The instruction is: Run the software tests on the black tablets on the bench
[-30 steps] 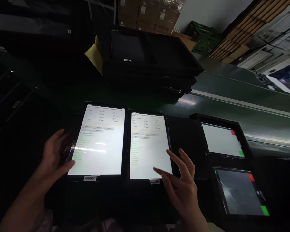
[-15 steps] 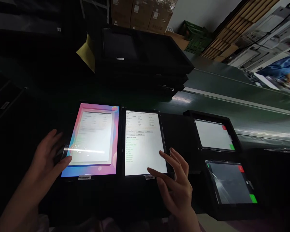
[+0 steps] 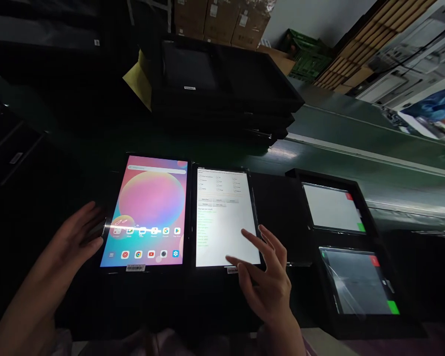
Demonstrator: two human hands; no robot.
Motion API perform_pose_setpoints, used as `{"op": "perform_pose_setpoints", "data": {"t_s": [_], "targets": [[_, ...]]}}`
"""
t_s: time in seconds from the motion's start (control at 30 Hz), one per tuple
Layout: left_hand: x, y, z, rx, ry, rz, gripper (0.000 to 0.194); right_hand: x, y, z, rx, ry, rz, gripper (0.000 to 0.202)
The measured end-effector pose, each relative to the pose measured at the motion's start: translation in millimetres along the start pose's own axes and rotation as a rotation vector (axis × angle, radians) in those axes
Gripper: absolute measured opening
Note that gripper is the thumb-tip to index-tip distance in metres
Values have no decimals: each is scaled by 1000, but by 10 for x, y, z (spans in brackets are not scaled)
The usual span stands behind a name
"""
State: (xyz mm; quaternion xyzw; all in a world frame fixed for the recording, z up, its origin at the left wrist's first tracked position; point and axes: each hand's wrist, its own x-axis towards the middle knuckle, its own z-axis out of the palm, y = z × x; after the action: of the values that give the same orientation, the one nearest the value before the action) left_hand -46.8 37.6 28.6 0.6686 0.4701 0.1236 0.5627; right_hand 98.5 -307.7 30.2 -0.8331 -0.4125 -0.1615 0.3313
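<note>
Two lit tablets lie side by side before me. The left tablet (image 3: 148, 202) shows a pink and blue home screen with rows of app icons. A white page with checkboxes, grey buttons and green text lines fills the right tablet (image 3: 222, 227). My left hand (image 3: 72, 237) is open at the left tablet's left edge, thumb near the rim and fingers spread. Over the lower part of the right tablet hovers my right hand (image 3: 269, 277), open, its index finger pointing at the screen; whether it touches the glass I cannot tell. Barcode labels sit below both screens.
At the right, a black tray (image 3: 363, 198) holds a tablet with a white screen (image 3: 332, 207) and one with a grey screen (image 3: 359, 282). Behind stand stacked black trays (image 3: 259, 74), a yellow paper (image 3: 139, 81), cardboard boxes (image 3: 222, 20) and a green crate (image 3: 306, 54).
The left tablet's screen has gone from a shrunken white page to the home screen with icons. My left thumb has drawn back to the tablet's edge. The view has shifted slightly.
</note>
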Motion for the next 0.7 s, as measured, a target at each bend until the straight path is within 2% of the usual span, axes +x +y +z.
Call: {"op": "perform_pose_setpoints", "data": {"t_s": [0.13,0.3,0.43,0.57,0.7], "targets": [[-99,108,44,28,36,-23,80,30,-4,33,-11,64,8,26],[-190,111,41,75,11,-77,66,48,-95,9,67,20,-19,29],[-178,55,53,45,-11,-71,68,69,-205,34,22,-55,-29,28],[-262,131,114,-16,-52,-105,71,106,-297,88,7,-126,-27,24],[-332,163,119,-29,-130,-27,76,102,-284,71,21,-149,-39,24]]}}
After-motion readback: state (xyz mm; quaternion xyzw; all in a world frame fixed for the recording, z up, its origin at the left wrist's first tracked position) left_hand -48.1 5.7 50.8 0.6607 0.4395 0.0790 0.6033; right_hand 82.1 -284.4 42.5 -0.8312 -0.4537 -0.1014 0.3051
